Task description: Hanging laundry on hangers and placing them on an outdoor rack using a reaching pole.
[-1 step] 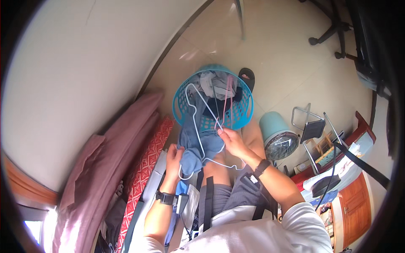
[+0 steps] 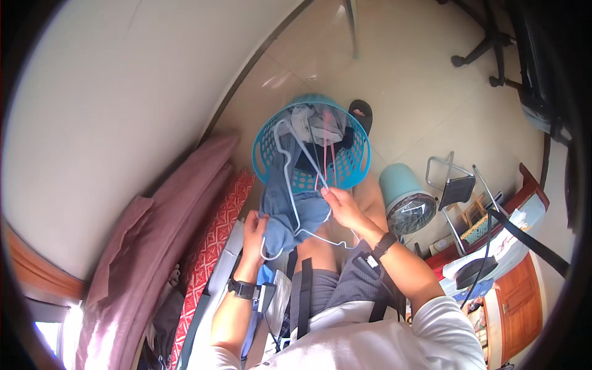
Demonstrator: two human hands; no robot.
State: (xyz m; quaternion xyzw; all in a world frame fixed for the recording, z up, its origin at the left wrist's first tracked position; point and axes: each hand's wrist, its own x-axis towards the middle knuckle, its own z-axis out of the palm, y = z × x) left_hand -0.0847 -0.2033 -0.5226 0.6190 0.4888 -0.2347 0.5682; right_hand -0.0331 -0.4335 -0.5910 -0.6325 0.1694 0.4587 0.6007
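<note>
My left hand (image 2: 252, 232) is closed on the edge of a blue-grey garment (image 2: 280, 206). The cloth drapes over my lap, and part of it reaches into a turquoise laundry basket (image 2: 264, 161). My right hand (image 2: 340, 206) pinches several hangers near the basket's near rim. Of these, a white hanger (image 2: 291, 185) lies across the garment with its hook end over the basket. A pink hanger (image 2: 325, 157) points into the basket too. Grey and dark clothes (image 2: 311, 123) fill the basket. My fingers hide where the hangers meet.
Left of me lie a mauve cloth (image 2: 154, 234) and red patterned fabric (image 2: 206, 271) by the wall. At right stand a light-blue bin (image 2: 398, 182) with a plastic liner, a small metal-framed stool (image 2: 457, 191), and a wheeled chair base (image 2: 487, 46). A black slipper (image 2: 361, 116) sits beside the basket.
The white and pink hangers have tilted slightly in my right hand. The blue-grey garment has spread a little between my hands.
</note>
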